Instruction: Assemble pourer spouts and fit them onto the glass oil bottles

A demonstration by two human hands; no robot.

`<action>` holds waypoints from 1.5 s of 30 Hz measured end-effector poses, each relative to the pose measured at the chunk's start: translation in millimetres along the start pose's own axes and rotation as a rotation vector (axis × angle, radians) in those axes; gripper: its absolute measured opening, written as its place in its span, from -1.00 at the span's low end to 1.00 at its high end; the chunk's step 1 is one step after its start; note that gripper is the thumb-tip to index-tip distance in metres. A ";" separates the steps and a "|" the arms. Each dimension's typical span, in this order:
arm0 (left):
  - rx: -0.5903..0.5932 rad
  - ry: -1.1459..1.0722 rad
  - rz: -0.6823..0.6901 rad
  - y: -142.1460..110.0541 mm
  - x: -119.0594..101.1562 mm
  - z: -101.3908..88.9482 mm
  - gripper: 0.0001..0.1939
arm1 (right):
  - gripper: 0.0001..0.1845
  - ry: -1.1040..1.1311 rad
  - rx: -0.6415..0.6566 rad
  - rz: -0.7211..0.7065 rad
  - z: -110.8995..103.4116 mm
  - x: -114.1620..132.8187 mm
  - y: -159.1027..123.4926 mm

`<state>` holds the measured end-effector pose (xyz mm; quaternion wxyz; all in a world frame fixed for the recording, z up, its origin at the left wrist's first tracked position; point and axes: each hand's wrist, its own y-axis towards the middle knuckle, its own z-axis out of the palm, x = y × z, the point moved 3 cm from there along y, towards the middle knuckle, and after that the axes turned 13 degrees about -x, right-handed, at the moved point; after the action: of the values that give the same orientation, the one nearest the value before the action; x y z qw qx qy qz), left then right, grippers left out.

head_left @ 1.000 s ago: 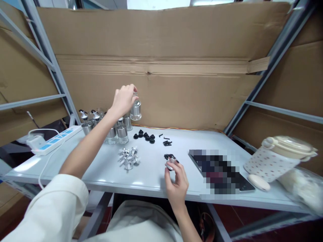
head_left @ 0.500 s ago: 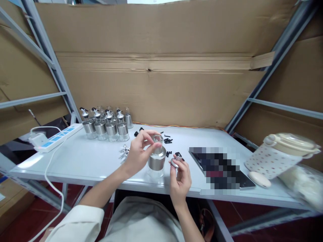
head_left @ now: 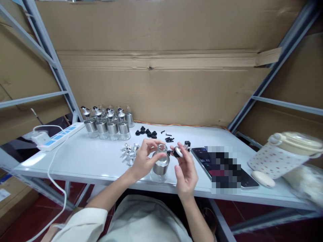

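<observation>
My left hand (head_left: 146,158) grips the neck of a glass bottle (head_left: 160,166) with a steel sleeve, which stands upright near the table's front edge. In my right hand (head_left: 187,173) is a pourer cap (head_left: 178,152) with a silver collar and black parts, held tilted on its side. The cap is just right of the bottle's mouth and apart from it. Left of the bottle lie several silver spout pieces (head_left: 130,154), partly behind my left hand. Beyond the hands are black stoppers (head_left: 147,132) and small black levers (head_left: 169,139).
Several finished-looking bottles with pourers (head_left: 112,129) stand at the back left, more bottles behind them. A white power strip (head_left: 62,136) lies on the left. To the right are a dark tablet (head_left: 202,161), partly blurred, a white oval object (head_left: 263,178) and a spotted jug (head_left: 267,159).
My right hand has turned and raised the pourer cap, bringing its black end toward the bottle. The left hand stays at the neck. My view has shifted slightly, showing more black stoppers.
</observation>
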<state>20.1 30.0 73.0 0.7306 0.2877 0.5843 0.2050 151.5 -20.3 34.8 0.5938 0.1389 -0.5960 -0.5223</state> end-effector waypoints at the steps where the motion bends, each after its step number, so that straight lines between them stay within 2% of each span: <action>1: 0.002 -0.002 -0.031 0.5 1.2 0.4 -0.69 | -0.47 0.016 0.043 -0.029 2.9 4.2 7.6; 4: 0.014 -0.042 -0.087 0.7 6.2 0.9 -0.63 | -0.40 -0.040 0.191 -0.106 11.1 13.2 28.2; 8: 0.029 -0.035 -0.063 -3.6 13.1 -1.0 -0.65 | -0.36 -0.159 0.328 -0.188 18.9 18.8 42.6; 12: 0.032 0.088 0.013 -7.7 12.7 -9.0 -0.62 | -0.46 -0.211 0.358 -0.273 25.3 21.4 44.0; 15: 0.132 0.263 0.090 -4.2 6.0 -20.4 -0.55 | -0.58 -0.224 0.338 -0.310 28.3 20.5 43.3; 17: 0.164 0.438 0.083 4.8 4.7 -33.6 -0.51 | -0.61 -0.219 0.326 -0.320 29.5 18.9 43.1; 19: 0.095 0.654 -0.001 20.0 9.7 -53.0 -0.43 | -0.62 -0.216 0.323 -0.322 30.5 16.7 42.4; 22: -0.013 0.971 -0.136 46.9 28.3 -85.0 -0.24 | -0.62 -0.221 0.304 -0.317 32.6 12.3 39.5; 25: 0.040 1.197 -0.224 68.9 55.5 -110.3 -0.26 | -0.63 -0.215 0.240 -0.344 36.0 8.3 34.8; 30: 0.201 1.381 -0.122 86.1 85.2 -132.8 -0.23 | -0.62 -0.189 0.140 -0.359 44.9 4.0 30.7; 36: 0.258 1.405 -0.069 102.1 96.6 -142.5 -0.23 | -0.67 -0.191 0.137 -0.343 48.3 3.7 30.6; 40: 0.233 1.436 -0.040 110.9 98.4 -140.0 -0.27 | -0.70 -0.175 0.141 -0.314 46.6 1.2 27.9; 42: 0.199 1.455 -0.006 113.0 91.9 -134.1 -0.37 | -0.72 -0.153 0.128 -0.294 46.0 0.0 26.8; 45: 0.116 1.479 0.080 121.0 67.9 -122.8 -0.58 | -0.75 -0.127 0.111 -0.284 46.1 0.0 26.5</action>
<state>-78.9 186.2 84.2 0.1221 0.1338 0.9227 0.3403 124.3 11.9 67.3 0.4666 0.2209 -0.6349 -0.5748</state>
